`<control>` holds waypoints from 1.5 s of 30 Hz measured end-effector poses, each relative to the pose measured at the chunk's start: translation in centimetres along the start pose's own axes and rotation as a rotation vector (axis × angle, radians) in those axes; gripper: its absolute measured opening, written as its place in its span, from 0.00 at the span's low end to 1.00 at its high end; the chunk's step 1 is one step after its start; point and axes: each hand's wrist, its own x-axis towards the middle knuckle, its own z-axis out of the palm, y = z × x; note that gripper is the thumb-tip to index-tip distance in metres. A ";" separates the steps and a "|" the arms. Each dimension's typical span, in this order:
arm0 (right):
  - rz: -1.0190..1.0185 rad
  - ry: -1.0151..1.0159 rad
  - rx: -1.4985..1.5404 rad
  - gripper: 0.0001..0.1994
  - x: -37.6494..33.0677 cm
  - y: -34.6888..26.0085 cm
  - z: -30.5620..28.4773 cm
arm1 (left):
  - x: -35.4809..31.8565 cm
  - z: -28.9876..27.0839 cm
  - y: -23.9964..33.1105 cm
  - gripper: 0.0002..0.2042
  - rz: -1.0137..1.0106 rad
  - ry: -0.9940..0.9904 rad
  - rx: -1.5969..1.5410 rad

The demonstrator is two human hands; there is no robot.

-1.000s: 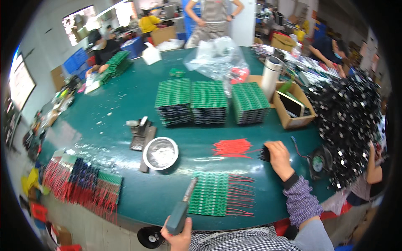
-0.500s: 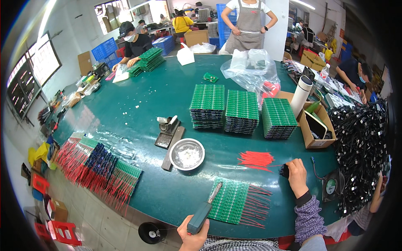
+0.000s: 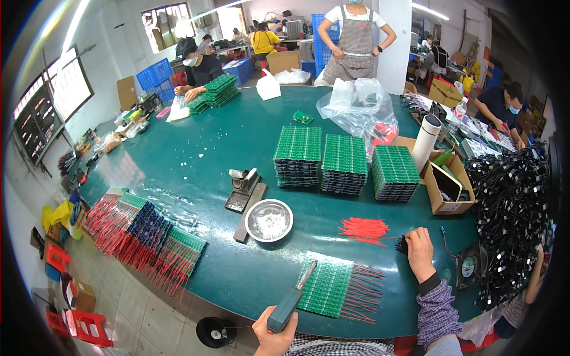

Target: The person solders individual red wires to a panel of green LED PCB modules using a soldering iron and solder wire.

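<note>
My left hand (image 3: pixel 273 338) grips a soldering iron (image 3: pixel 290 299) at the near table edge, with its tip over the left end of a green circuit board panel (image 3: pixel 328 287) that has red wires sticking out to the right. My right hand (image 3: pixel 420 254) rests on the green table (image 3: pixel 196 154), closed on a small bundle of black wires (image 3: pixel 402 244). A loose bunch of red wires (image 3: pixel 363 228) lies just left of that hand.
A metal bowl (image 3: pixel 269 220) and a solder stand (image 3: pixel 244 190) sit ahead. Three stacks of green boards (image 3: pixel 344 161), a cardboard box (image 3: pixel 449 191), a white flask (image 3: pixel 426 142), a plastic bag (image 3: pixel 358 108), black cables (image 3: pixel 510 207), wired boards (image 3: pixel 145 234). People work at the far side.
The view has swung so the table sits more centred. My right hand stays by the black wires, and my left still holds the iron over the board panel.
</note>
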 end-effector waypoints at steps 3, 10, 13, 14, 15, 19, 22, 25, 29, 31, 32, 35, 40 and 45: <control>-0.012 -0.002 0.008 0.05 -0.4 -0.2 -0.3 | -0.6 0.0 -0.3 0.10 0.019 0.003 0.025; -0.082 0.067 0.043 0.06 -0.6 -2.7 -3.9 | -2.4 -0.9 -2.8 0.15 0.038 -0.018 -0.009; -0.220 -0.145 -0.020 0.07 0.9 -5.3 -6.4 | -3.3 0.0 -2.8 0.13 0.100 0.254 -0.126; -0.267 -0.218 -0.104 0.07 1.1 -5.6 -7.1 | -2.8 -2.1 -3.2 0.18 -0.022 -0.029 0.030; -0.340 -0.289 -0.190 0.07 1.7 -6.6 -7.7 | -3.5 -1.2 -2.9 0.19 0.048 0.175 -0.077; -0.478 -0.504 -0.441 0.05 1.1 -8.4 -7.5 | -2.6 -2.0 -0.1 0.16 -0.064 0.025 0.007; -0.481 -0.586 -0.485 0.06 -0.9 -8.0 -5.7 | -4.2 -2.9 -1.0 0.20 -0.132 -0.015 0.005; -0.456 -0.613 -0.465 0.08 -2.0 -7.6 -5.2 | -5.4 -3.6 -1.2 0.20 -0.133 -0.024 0.035; -0.394 -0.469 -0.228 0.09 -2.7 -8.8 -6.3 | -6.5 -3.8 0.2 0.23 -0.343 0.015 -0.095; -0.315 -0.196 0.254 0.09 -4.4 -10.7 -6.1 | -6.6 -4.0 0.9 0.25 -0.438 0.024 -0.197; -0.269 -0.170 0.396 0.10 -5.4 -12.0 -6.0 | -6.7 -4.2 1.0 0.26 -0.493 -0.028 -0.257; -0.157 -0.128 0.634 0.11 -7.9 -14.8 -4.9 | -7.0 -4.4 1.3 0.26 -0.580 -0.086 -0.276; -0.090 -0.135 0.594 0.11 -9.8 -15.8 -3.2 | -8.1 -5.4 0.8 0.21 -0.506 -0.158 0.055; -0.160 -0.162 0.502 0.10 -10.1 -16.0 -3.1 | -9.3 -5.9 -1.1 0.16 -0.385 -0.154 0.208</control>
